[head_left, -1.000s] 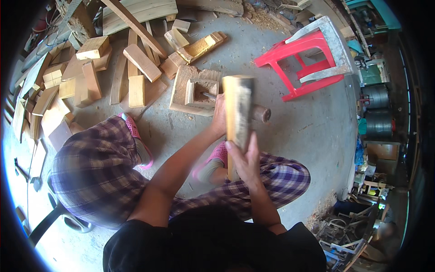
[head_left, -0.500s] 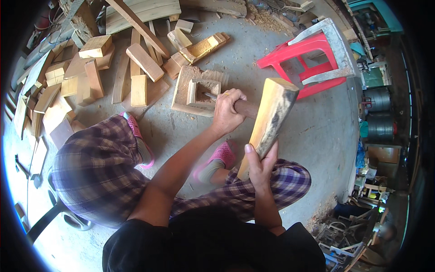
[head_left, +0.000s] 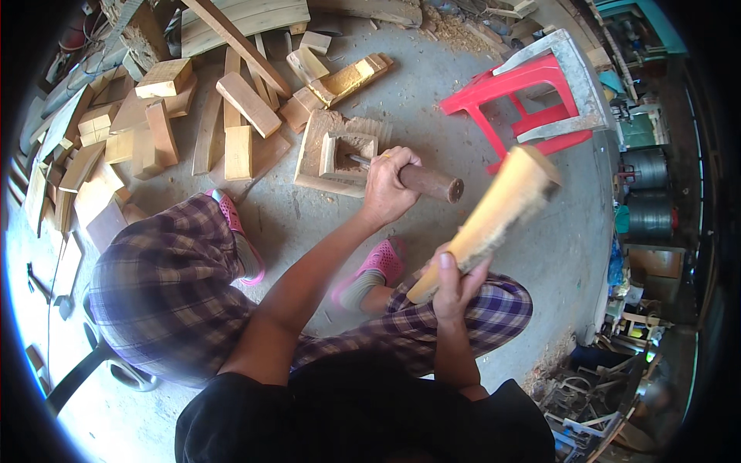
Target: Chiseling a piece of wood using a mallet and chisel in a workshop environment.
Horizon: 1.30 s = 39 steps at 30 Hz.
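Observation:
My left hand is wrapped round a chisel with a thick brown wooden handle. Its thin metal blade slants down into the hollow of a small squarish wooden block, which sits in a notch of a larger wooden block on the floor. My right hand grips the narrow end of a wooden mallet, a tapered yellowish club with a dark rough side. The mallet's thick end is held up, apart from the chisel's butt and to its right. The blade's tip is hidden in the hollow.
Cut wood blocks and planks lie heaped at the far left. An overturned red plastic stool lies at the far right. Wood shavings are scattered behind. My feet in pink clogs flank the work on the concrete floor.
The mallet has swung right, away from the chisel's butt, which now shows fully. My left hand and the chisel have stayed nearly in place.

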Available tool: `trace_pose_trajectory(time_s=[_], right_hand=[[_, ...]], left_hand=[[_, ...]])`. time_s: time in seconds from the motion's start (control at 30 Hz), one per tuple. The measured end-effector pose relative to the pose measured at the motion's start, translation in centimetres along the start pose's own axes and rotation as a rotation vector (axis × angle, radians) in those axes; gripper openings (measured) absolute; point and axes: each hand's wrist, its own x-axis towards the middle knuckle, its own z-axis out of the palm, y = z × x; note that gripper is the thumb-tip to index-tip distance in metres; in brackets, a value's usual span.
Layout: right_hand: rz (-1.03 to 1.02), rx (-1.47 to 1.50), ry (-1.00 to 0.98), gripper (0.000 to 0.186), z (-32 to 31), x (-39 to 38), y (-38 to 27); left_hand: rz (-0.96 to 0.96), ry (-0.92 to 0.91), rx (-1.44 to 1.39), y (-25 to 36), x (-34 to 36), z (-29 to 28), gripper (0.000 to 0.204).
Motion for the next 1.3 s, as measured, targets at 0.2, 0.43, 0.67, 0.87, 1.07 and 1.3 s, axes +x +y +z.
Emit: trace_pose_trajectory(time_s=[0.2, 0.43, 0.67, 0.87, 1.07, 1.3], right_hand=[[-0.001, -0.171, -0.075, 0.053, 0.9, 1.2, 0.0], [-0.091, 0.107, -0.006, 0.06, -0.6, -0.2, 0.2], [-0.027, -0.147, -0.107, 0.05, 0.5, 0.7, 0.2], [0.066, 0.051, -0.068, 0.057, -0.2, 0.2, -0.5], [0.026, -0.035, -0.101, 0.055, 0.3, 0.2, 0.6], [0.043, -0.079, -0.083, 0.044, 1.6, 1.0, -0.6]], left_hand=[[-0.019, 0.006, 0.015, -0.1, -0.2, -0.1, 0.022], [-0.034, 0.021, -0.036, 0.2, 0.3, -0.1, 0.024], [-0.025, 0.044, 0.015, 0.1, 0.1, -0.5, 0.022], [-0.058, 0.069, -0.052, 0.8, 0.7, -0.9, 0.02], [-0.052, 0.082, -0.06, 0.5, 0.7, -0.9, 0.02], [-0.037, 0.081, -0.039, 0.5, 0.5, -0.7, 0.019]])
